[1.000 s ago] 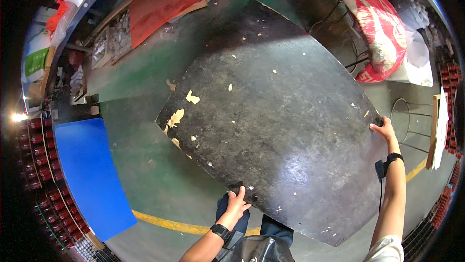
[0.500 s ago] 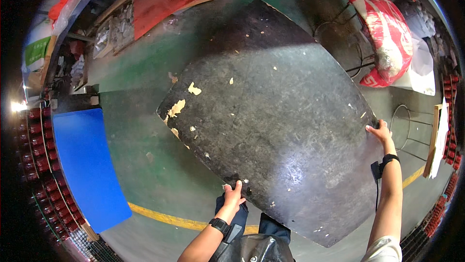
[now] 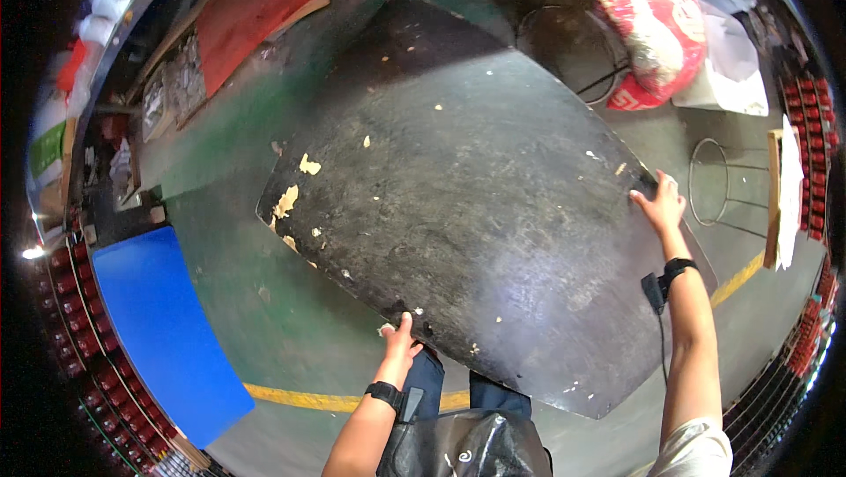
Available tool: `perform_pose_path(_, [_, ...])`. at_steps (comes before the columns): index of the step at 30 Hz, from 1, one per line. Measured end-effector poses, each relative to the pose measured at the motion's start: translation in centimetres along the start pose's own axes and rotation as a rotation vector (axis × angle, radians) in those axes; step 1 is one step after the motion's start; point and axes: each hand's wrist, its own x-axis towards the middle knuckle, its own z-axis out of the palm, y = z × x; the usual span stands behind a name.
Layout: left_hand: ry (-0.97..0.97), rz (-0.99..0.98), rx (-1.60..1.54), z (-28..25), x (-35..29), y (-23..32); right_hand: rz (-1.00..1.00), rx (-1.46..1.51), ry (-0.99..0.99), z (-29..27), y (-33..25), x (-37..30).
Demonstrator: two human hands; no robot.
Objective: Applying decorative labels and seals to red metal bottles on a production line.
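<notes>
A large black board (image 3: 458, 204) with worn, chipped edges fills the middle of the view, held at a slant across my front. Pale patches show where its surface has flaked, mostly toward its left corner. My left hand (image 3: 401, 342) grips the near left edge, thumb on top and the fingers partly hidden beneath. On the right edge my right hand (image 3: 663, 205) is clamped, its thumb lying over the top face and other fingers at the rim. Each wrist wears a black strap; a cable hangs from the right one.
A blue panel (image 3: 167, 327) stands at left beside racks of red items (image 3: 75, 301). Far left lies a red sheet (image 3: 264, 10). At far right are a red and white sack (image 3: 648, 23), a white container (image 3: 727, 80) and a wire-frame stool (image 3: 709, 182). A yellow line (image 3: 308, 399) crosses the floor.
The board and both my hands have shifted up and left in the view. The surroundings have swung too, as my head turned. Both hands keep their hold.
</notes>
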Motion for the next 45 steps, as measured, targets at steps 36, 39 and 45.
perform_pose_path(36, [-0.210,0.525,0.719,-9.1,-32.4,-17.0,1.197,0.698,-0.562,-7.1,34.2,-106.1])
perform_pose_path(39, [-0.221,0.468,0.655,-10.4,-35.6,-20.6,1.175,0.722,-0.688,-7.1,34.0,-110.2])
perform_pose_path(45, [0.065,0.322,0.528,-12.5,-39.9,-25.4,1.194,0.941,-0.354,-2.9,38.2,-112.8])
